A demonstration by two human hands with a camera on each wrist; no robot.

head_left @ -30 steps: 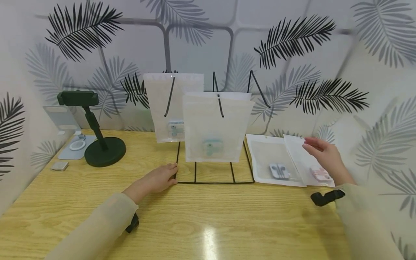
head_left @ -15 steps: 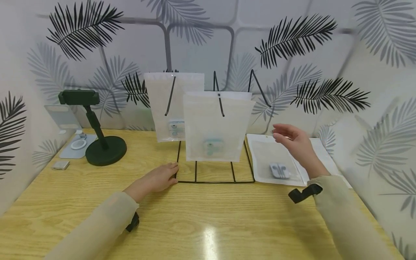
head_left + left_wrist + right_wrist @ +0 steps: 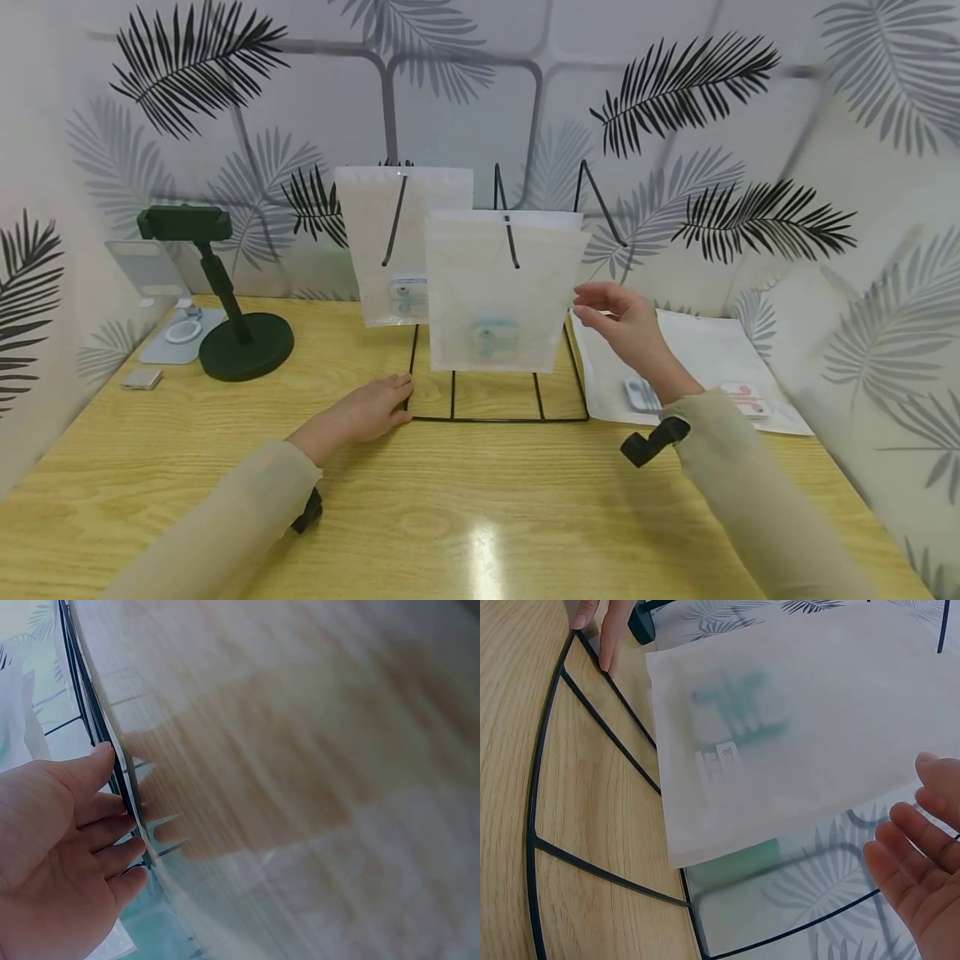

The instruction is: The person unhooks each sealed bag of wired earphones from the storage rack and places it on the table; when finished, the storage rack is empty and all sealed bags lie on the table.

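My left hand (image 3: 367, 410) rests at the left side of the black wire rack's base (image 3: 495, 419). In the left wrist view its thumb and fingertips touch the dark wire, fingers fairly straight. A whitish bag (image 3: 468, 275) hangs from the rack's front hook, a teal-looking earphone case showing faintly inside. Behind it, to the left, hangs a second bag (image 3: 367, 250) with a pale blue case. My right hand (image 3: 626, 329) hovers by the front bag's right edge, fingers loosely bent and holding nothing. The right wrist view shows a gap between these fingers (image 3: 896, 889) and the bag.
Two white bags (image 3: 705, 350) lie on the table at right, with white and pink earphones (image 3: 746, 400). At left stand a dark green phone stand (image 3: 246, 346) and a pale folding stand (image 3: 161, 350), near a small silver block (image 3: 142, 379). Bare hooks (image 3: 600, 200) project behind.
My right hand has moved left from the pink-earphone bag, which now lies shifted to the right, to beside the hanging front bag. My left hand has stayed at the rack.
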